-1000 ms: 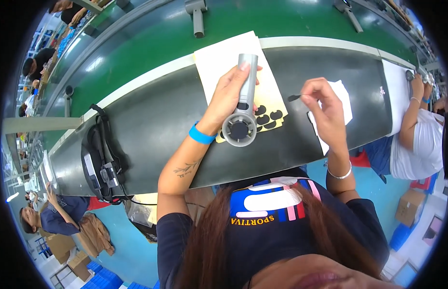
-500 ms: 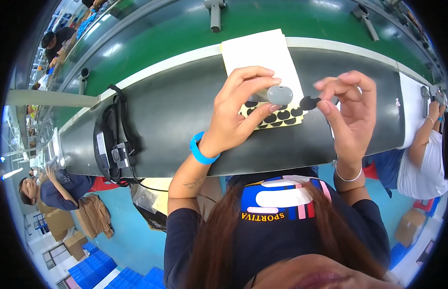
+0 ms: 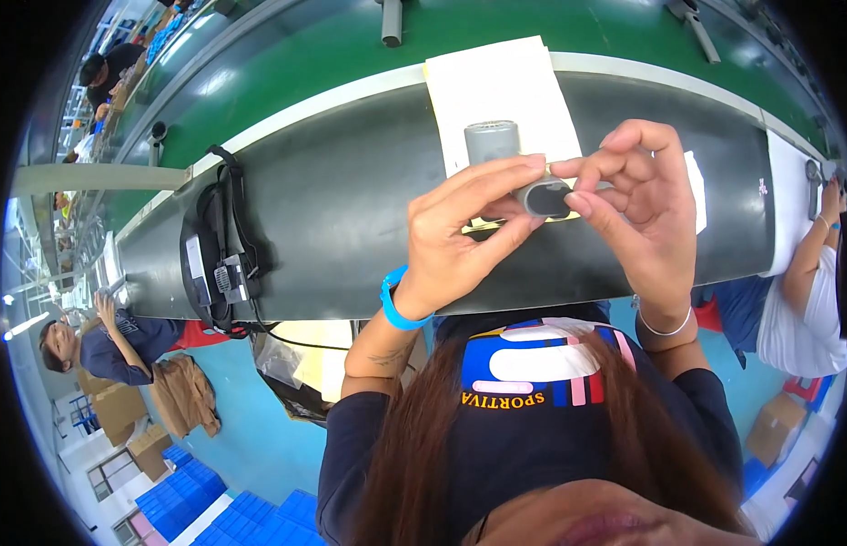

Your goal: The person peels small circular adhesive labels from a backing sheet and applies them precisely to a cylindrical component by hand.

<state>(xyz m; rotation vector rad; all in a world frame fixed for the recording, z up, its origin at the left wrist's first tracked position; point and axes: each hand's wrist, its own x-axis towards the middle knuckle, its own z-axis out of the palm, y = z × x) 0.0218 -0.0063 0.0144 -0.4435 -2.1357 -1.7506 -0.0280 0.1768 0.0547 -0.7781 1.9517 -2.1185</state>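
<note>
My left hand (image 3: 460, 223) is closed around a grey device (image 3: 493, 143), a hollow cylinder head joined to a handle, much like a hair dryer body. The round end of the handle is tilted toward me. On that end lies a black sticker (image 3: 549, 200), round with notched sides. My right hand (image 3: 646, 209) has thumb and forefinger at the sticker's right edge, pinching or pressing it there; the other fingers are curled. Underneath both hands is a pale sticker sheet (image 3: 492, 82), its lower part mostly hidden.
A dark mat (image 3: 351, 182) covers the bench. A black strap with a small box (image 3: 205, 264) lies at the left. Beyond runs a green conveyor (image 3: 305, 64) bearing more grey devices (image 3: 392, 23). A white paper (image 3: 695, 191) is behind my right hand. Co-workers sit on both sides.
The device has turned in my left hand, so its cylinder head now shows above my fingers. My right hand has brought the black sticker leftward onto the handle's end.
</note>
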